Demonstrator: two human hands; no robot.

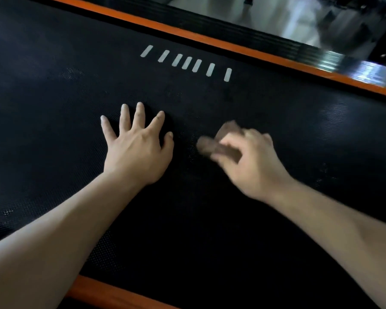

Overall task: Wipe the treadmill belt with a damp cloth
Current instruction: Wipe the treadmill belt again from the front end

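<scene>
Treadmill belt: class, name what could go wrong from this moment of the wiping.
1. The left hand rests flat on the belt; if the belt slips under it, the person may lurch forward.
2. The right hand grips a small bunched cloth, so fingers may scrape the textured belt and each stroke may cover little.
3. The area by the white marks near the orange edge strip could get missed.

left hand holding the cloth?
No, the left hand lies flat with fingers spread on the treadmill belt, while the right hand grips the brown cloth.
</scene>
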